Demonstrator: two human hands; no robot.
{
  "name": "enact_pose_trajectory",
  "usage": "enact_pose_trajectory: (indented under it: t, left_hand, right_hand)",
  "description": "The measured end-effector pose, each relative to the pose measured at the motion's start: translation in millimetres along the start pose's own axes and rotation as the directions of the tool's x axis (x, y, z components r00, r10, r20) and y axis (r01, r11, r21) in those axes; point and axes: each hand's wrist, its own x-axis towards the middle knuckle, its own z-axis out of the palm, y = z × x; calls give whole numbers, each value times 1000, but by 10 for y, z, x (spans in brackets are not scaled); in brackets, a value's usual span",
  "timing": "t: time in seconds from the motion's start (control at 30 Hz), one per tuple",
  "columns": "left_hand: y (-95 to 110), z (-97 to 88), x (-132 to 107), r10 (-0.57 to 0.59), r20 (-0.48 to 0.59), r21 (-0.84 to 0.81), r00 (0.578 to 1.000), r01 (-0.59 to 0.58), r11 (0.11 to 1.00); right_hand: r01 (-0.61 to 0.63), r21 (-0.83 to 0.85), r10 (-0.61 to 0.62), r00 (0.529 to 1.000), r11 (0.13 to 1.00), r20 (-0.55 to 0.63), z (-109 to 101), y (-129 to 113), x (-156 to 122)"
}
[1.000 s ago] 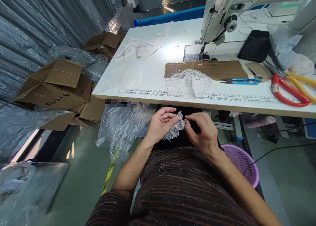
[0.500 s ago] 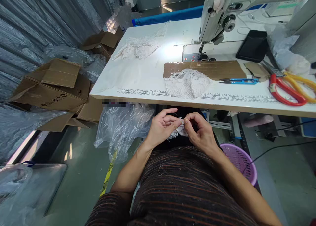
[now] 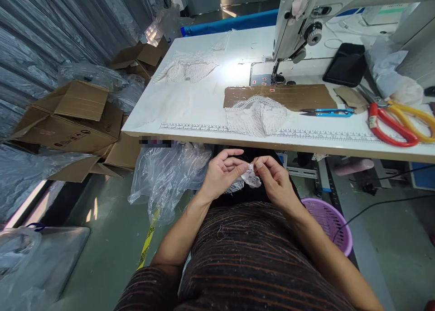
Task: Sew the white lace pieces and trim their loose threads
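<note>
Over my lap, just below the table edge, both hands pinch a small piece of white lace fabric (image 3: 251, 177). My left hand (image 3: 222, 173) grips its left side between thumb and index finger, the other fingers loosely stretched. My right hand (image 3: 273, 177) pinches the upper right edge with thumb and forefinger. Part of the lace hangs under the left hand, against dark cloth. On the table straight ahead lies a white lace piece (image 3: 256, 116), partly over a brown cardboard strip (image 3: 288, 93). Farther back on the left rest more white lace pieces (image 3: 190, 69).
A sewing machine (image 3: 295, 26) stands at the back right. Blue thread snips (image 3: 331, 112), red-handled scissors (image 3: 390, 130), yellow-handled scissors (image 3: 413, 116) and a black phone (image 3: 346, 64) lie on the table. Below are a purple basket (image 3: 331, 220) and plastic bags (image 3: 166, 175); cardboard boxes (image 3: 71, 116) stand left.
The right hand has turned slightly, and more of the lace now shows between my hands. Both hands keep their pinch. The view has shifted a little.
</note>
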Motion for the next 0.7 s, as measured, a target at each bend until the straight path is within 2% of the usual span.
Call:
enact_pose_trajectory:
  t: [0.17,0.27,0.33,0.43,0.5,0.57,0.63,0.7]
  left_hand:
    - [4,-3,11,7,-26,3,1000,-7,1000]
    - [4,-3,7,10,-38,19,999,-10,1000]
    - [0,0,3,14,-39,28,999,-13,1000]
    - [-6,10,-4,28,-38,49,999,-26,998]
    - [-7,16,-7,41,-40,70,998,-38,997]
    - [-6,17,-10,53,-38,84,998,-49,995]
    - [-4,16,-12,58,-28,85,998,-55,995]
    - [-3,11,-14,55,-14,74,998,-54,996]
  right_hand:
    - [73,-92,-73,997,993,4,-22,67,-23]
    - [171,-213,-178,984,962,-11,-64,111,-38]
    - [274,-342,-291,957,899,1,-91,118,-43]
    - [422,-540,-459,886,728,74,-109,91,-38]
    - [479,-619,-522,843,622,128,-102,65,-26]
    - [504,-649,-550,821,569,156,-85,49,-14]
    - [509,-633,-550,821,584,153,-63,46,-6]
    - [483,-580,-519,847,656,117,-44,49,-8]
